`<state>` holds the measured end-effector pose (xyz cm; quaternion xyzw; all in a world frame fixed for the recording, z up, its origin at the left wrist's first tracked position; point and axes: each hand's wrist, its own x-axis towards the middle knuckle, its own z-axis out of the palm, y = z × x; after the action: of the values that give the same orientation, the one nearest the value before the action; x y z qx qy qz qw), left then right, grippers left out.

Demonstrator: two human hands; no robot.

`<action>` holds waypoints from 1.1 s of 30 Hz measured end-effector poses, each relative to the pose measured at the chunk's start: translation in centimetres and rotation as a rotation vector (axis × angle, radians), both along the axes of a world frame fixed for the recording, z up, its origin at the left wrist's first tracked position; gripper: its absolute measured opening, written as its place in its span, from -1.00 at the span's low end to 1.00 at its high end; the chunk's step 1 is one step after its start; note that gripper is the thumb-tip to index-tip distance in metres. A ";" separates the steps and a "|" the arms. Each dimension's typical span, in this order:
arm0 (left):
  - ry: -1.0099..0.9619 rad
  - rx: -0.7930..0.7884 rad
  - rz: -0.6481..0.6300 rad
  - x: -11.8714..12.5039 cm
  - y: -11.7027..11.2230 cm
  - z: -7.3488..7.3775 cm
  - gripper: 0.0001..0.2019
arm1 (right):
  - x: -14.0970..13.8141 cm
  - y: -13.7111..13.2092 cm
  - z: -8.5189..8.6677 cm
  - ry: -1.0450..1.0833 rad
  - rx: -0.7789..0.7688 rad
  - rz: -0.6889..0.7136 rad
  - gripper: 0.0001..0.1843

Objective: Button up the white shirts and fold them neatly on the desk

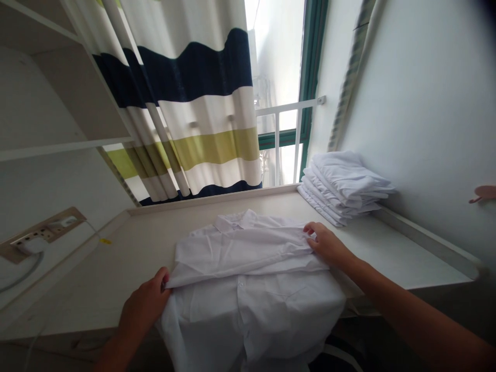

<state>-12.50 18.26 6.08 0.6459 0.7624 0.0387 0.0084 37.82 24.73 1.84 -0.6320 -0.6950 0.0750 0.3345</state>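
Note:
A white button-up shirt (pixel 263 253) lies on the white desk (pixel 151 232), its collar toward the window and its lower part hanging over the front edge. One sleeve is laid across the chest. My left hand (pixel 145 299) pinches the cloth at the left end of that fold, near the desk's front edge. On the other side, my right hand (pixel 323 243) has its fingers closed on the sleeve cloth near the shirt's right shoulder. A button shows on the placket just below the fold.
A stack of folded white garments (pixel 341 181) stands at the back right, against the wall. Behind the desk are a striped curtain (pixel 201 103) and a white window rail (pixel 289 107). A power socket strip (pixel 42 235) with plugs and cables is at left, below a shelf (pixel 65 147).

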 end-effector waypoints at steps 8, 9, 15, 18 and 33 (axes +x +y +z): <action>0.001 -0.032 -0.251 -1.7 0.8 2.6 -0.65 | -2.6 -1.9 2.5 -0.183 0.142 0.125 -0.64; 0.021 -0.004 -0.283 -1.5 1.1 3.2 -0.65 | -3.3 -1.7 2.7 -0.213 0.131 0.170 -0.61; -0.085 0.065 -0.459 3.4 4.7 4.0 -0.54 | -6.6 0.3 2.2 -0.377 -0.171 0.280 -0.30; -0.065 -0.015 -0.461 4.9 6.9 1.2 -0.33 | -7.2 1.1 1.4 -0.415 -0.247 0.293 -0.19; 0.025 -0.056 -0.337 0.4 12.9 -4.2 -0.14 | -8.9 6.2 0.0 -0.491 -0.326 0.352 -0.02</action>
<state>-12.06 31.20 1.87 0.7646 0.6440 0.0071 0.0232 28.92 30.91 1.87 -0.5466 -0.8322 0.0874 0.0340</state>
